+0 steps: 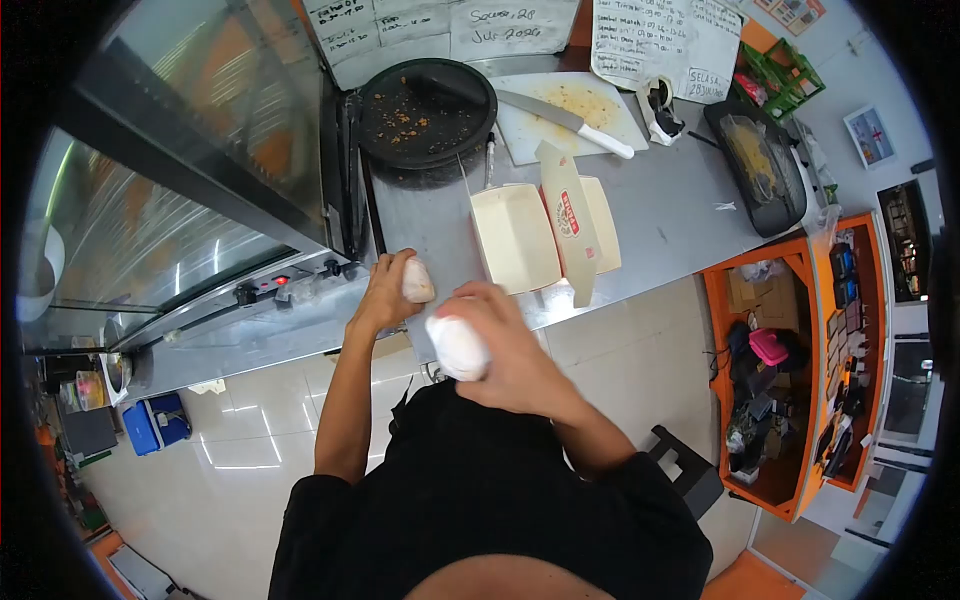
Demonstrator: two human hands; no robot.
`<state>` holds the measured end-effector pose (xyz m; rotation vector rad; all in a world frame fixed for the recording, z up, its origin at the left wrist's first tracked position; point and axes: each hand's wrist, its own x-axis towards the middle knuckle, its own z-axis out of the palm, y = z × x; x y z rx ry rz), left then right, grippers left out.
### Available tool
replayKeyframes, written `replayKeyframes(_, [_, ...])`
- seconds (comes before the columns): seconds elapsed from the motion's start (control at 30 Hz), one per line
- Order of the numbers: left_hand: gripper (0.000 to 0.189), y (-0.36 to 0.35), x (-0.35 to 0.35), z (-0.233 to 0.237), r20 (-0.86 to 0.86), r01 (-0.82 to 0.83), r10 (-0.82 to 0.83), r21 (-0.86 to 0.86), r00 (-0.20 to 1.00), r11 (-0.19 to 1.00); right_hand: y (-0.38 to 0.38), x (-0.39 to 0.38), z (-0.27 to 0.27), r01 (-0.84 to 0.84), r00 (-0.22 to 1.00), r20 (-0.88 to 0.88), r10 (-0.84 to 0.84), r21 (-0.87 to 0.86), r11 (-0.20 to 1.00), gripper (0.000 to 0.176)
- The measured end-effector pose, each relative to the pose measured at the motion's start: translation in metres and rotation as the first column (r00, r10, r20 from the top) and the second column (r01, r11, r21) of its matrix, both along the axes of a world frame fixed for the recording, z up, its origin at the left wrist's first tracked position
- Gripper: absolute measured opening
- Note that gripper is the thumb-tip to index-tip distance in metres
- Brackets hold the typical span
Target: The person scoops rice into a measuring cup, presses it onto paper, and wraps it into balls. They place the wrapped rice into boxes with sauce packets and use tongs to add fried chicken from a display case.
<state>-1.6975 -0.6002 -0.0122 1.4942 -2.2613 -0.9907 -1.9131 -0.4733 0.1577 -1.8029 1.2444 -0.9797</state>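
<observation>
My left hand (385, 297) is closed round a small white wrapped bundle (417, 281) at the counter's front edge. Just to its right, nearer my body, my right hand (505, 350) grips a larger white wrapped bundle (458, 348), slightly blurred. Beyond my hands an open cardboard box (516, 240) rests on the metal counter (655, 225), its inside facing up. The box's printed lid flap (569, 225) stands up at the right side.
A black round pan (425, 115) with crumbs is at the back. Beside it, a white-handled knife (565, 118) lies on a white cutting board (615, 105). A glass display cabinet (200, 130) stands left, a black appliance (755, 165) right, and an orange shelf (790, 370) beyond the counter.
</observation>
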Motion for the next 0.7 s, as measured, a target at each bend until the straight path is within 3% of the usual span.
replayKeyframes(0.1, [0.090, 0.002, -0.004, 0.003, 0.028, -0.021, 0.021, -0.008, 0.999, 1.000, -0.020, -0.049, 0.016, 0.062, 0.996, -0.065, -0.065, -0.045, 0.997, 0.072])
replayKeyframes(0.17, [0.091, 0.003, -0.005, 0.003, 0.017, -0.042, 0.042, 0.005, 0.999, 0.999, -0.053, -0.072, -0.019, 0.160, 0.979, -0.127, -0.161, -0.023, 0.987, 0.075])
replayKeyframes(0.23, [0.091, 0.003, -0.007, 0.000, 0.022, -0.055, 0.055, -0.004, 0.998, 0.998, -0.085, -0.073, -0.061, 0.307, 0.902, -0.346, -0.259, 0.094, 0.947, 0.075])
replayKeyframes(0.3, [0.091, 0.004, -0.006, -0.006, 0.030, -0.069, 0.069, -0.014, 0.997, 0.998, -0.109, -0.064, -0.094, 0.322, 0.825, -0.537, -0.177, 0.189, 0.928, 0.076])
replayKeyframes(0.37, [0.092, 0.006, -0.004, -0.011, -0.064, -0.077, 0.074, -0.049, 0.995, 0.996, -0.120, -0.055, -0.146, 0.344, 0.793, -0.588, -0.159, 0.217, 0.913, 0.075])
replayKeyframes(0.43, [0.089, 0.012, -0.007, 0.004, -0.035, -0.113, 0.113, -0.012, 0.993, 0.993, -0.125, -0.048, -0.155, 0.366, 0.757, -0.640, -0.132, 0.247, 0.897, 0.074])
replayKeyframes(0.5, [0.085, 0.016, -0.009, 0.009, -0.124, -0.177, 0.175, -0.010, 0.977, 0.984, -0.121, -0.045, -0.155, 0.348, 0.725, -0.677, -0.123, 0.207, 0.914, 0.074])
replayKeyframes(0.53, [0.085, 0.023, -0.008, 0.011, -0.118, -0.179, 0.178, 0.001, 0.977, 0.984, -0.114, -0.043, -0.151, 0.346, 0.728, -0.676, -0.113, 0.220, 0.912, 0.074])
replayKeyframes(0.6, [0.085, 0.027, -0.005, 0.018, -0.157, -0.167, 0.144, -0.146, 0.977, 0.975, -0.102, -0.043, -0.134, 0.383, 0.660, -0.687, -0.303, -0.039, 0.923, 0.066])
replayKeyframes(0.63, [0.085, 0.029, -0.004, 0.029, -0.159, -0.165, 0.141, -0.151, 0.977, 0.975, -0.094, -0.049, -0.111, 0.385, 0.658, -0.687, -0.308, -0.045, 0.922, 0.066])
replayKeyframes(0.7, [0.089, 0.041, -0.002, 0.068, -0.265, -0.187, 0.136, -0.180, 0.955, 0.966, -0.067, -0.064, -0.062, 0.241, 0.948, -0.177, -0.266, -0.151, 0.959, 0.058])
